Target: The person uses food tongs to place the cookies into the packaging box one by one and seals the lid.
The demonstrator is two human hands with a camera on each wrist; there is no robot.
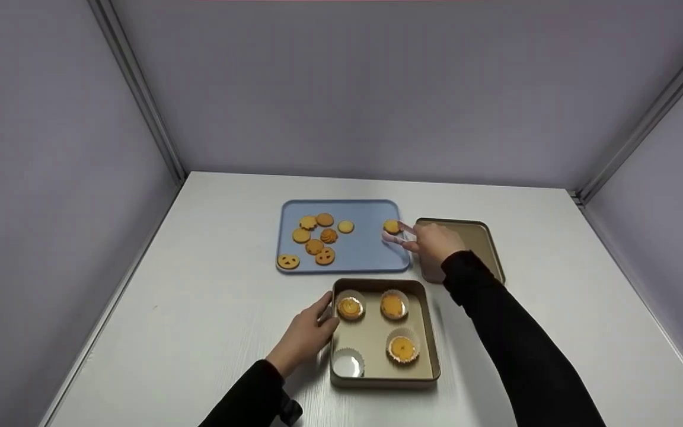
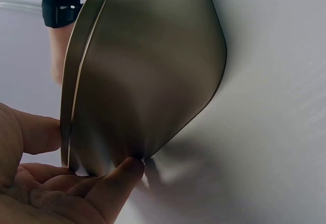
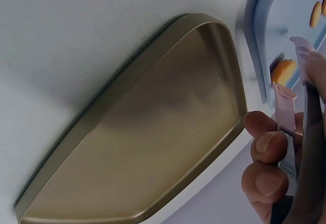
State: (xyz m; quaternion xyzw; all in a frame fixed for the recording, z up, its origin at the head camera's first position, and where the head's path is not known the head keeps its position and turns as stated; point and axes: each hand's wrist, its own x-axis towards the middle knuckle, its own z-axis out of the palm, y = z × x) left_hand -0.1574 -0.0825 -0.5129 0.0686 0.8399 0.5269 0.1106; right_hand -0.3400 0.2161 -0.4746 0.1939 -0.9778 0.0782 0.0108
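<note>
My right hand holds a pair of tongs with pink tips and dark handles. The tips are spread beside a scalloped cookie at the right edge of the blue tray. My left hand grips the left wall of a deep gold baking tin, thumb at the rim and fingers along the outside, as the left wrist view shows. Inside the tin, three paper cups hold cookies, such as the round cookie at the back left. A fourth paper cup, front left, is empty.
Several cookies of different shapes lie on the left half of the blue tray. A shallow gold lid or pan rests right of the tray, partly under my right hand in the head view. Grey panels enclose the white table.
</note>
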